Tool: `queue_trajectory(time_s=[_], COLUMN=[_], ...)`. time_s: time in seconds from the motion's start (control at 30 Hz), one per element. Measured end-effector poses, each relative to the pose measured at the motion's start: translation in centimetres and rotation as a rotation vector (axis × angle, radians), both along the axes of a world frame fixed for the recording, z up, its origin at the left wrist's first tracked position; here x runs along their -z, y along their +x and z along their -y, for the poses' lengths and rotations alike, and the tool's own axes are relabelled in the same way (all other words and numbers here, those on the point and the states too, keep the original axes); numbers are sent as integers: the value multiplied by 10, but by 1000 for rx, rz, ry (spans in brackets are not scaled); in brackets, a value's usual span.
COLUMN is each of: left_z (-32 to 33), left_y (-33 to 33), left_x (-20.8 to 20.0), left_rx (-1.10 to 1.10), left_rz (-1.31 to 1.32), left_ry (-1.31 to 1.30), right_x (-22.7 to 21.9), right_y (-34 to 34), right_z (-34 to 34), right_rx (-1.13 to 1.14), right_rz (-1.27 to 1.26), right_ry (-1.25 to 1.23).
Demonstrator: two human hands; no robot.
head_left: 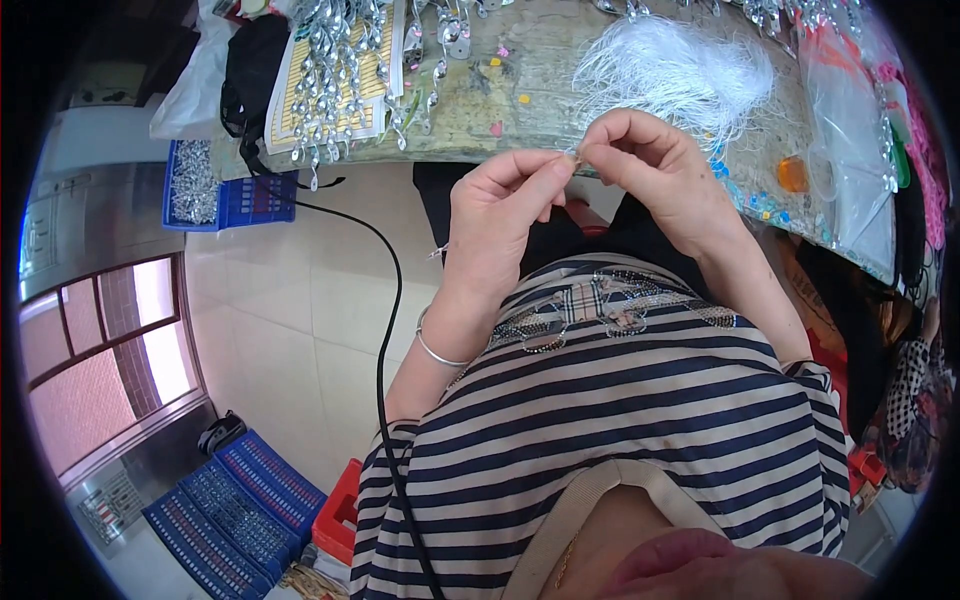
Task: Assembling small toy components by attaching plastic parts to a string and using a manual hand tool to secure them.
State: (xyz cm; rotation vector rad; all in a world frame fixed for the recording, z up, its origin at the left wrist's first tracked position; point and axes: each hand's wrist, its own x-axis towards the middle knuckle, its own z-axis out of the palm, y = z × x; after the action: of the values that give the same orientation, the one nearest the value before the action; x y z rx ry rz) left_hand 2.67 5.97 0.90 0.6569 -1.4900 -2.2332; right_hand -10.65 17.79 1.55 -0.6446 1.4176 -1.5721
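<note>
My left hand (500, 205) and my right hand (652, 175) meet at the near edge of the worktable (470, 110), both pinched closed at the fingertips. Between them is a tiny shiny piece, too small to make out. A thin, pale, pointed bit (438, 252) sticks out beside the heel of my left hand. Just beyond my right hand lies a loose heap of white threads (670, 75). Strands of clear teardrop crystals (345, 85) spread over a yellow-patterned sheet (285, 105) at the far left, some hanging past the table edge.
A blue basket (265, 205) of clear beads stands left of the table. A black cable (395, 300) runs down past my left arm. Clear plastic bags (845, 140) and an orange piece (792, 175) lie at the right. Blue trays (235, 510) and a red plastic stool (338, 515) stand lower left.
</note>
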Motion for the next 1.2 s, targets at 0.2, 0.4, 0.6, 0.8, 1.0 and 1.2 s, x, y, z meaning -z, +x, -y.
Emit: queue_trajectory(time_s=[0.2,0.4,0.6,0.8,1.0,1.2], left_z=[-2,-2,2,2,1,0], left_y=[3,4,8,10,10,9], left_x=[-1,2,8,1,1,9], left_rx=[-34,-22,2,31,37,0], left_rz=[48,14,122,105,39,30], left_ry=[-53,-110,-203,-80,-114,-119], right_x=[5,13,12,21,14,16], right_y=[1,5,2,2,4,2], right_z=[-2,3,6,8,6,11], right_rx=[9,-41,-44,-100,-105,-103], right_rz=[64,-106,-28,118,15,-81], right_ry=[-4,6,19,-55,-5,-16])
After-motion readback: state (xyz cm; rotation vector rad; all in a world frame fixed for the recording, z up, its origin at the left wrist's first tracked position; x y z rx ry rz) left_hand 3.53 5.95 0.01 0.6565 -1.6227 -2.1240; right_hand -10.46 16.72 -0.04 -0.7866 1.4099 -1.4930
